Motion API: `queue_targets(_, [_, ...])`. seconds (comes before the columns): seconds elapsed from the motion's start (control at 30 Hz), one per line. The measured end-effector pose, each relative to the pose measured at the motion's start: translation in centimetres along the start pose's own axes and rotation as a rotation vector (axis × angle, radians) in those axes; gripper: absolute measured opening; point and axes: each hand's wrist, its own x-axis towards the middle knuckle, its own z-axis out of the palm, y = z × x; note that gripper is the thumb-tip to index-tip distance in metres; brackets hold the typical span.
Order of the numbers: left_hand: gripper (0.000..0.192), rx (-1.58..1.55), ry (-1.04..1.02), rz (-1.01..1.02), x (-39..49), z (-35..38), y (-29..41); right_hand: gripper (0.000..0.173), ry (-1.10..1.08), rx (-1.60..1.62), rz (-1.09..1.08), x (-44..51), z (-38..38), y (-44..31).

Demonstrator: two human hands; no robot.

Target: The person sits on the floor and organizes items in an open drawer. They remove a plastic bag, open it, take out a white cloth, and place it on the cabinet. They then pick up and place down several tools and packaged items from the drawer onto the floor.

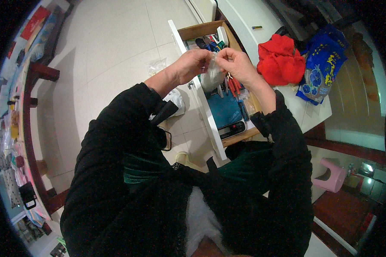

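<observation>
Above a pulled-out drawer (223, 151), my left hand (194, 64) and my right hand (236, 64) meet at the top of a translucent plastic bag (212, 75). The fingertips of both hands pinch its gathered neck, and its body hangs below them; what it contains is unclear. Beneath the bag, the drawer holds red-handled pliers (234, 86), a teal flat item (225, 110), a kitchen-type scale (233, 129) and a white oblong object (222, 36). Several other tools lie near the pliers, partly hidden by my hands and the bag.
Right of the drawer, a white tabletop (315, 115) bears a red cloth (280, 61), a blue printed bag (325, 67) and a small battery-like cylinder (256, 27). A pink stool (333, 175) stands lower right. Clear plastic packaging (156, 66) and a white bag (177, 102) lie on the tiled floor.
</observation>
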Motion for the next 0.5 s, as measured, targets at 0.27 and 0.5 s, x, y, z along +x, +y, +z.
queue_targets(0.27, [0.018,0.279,0.009,0.052,-0.4,-0.1,0.9,0.009,-0.063,0.193,0.083,-0.6,-0.2,-0.3])
queue_targets(0.5, [0.009,0.556,0.058,0.197,-0.3,0.1,0.8,0.008,-0.052,-0.073,-0.112,-0.5,0.2,0.1])
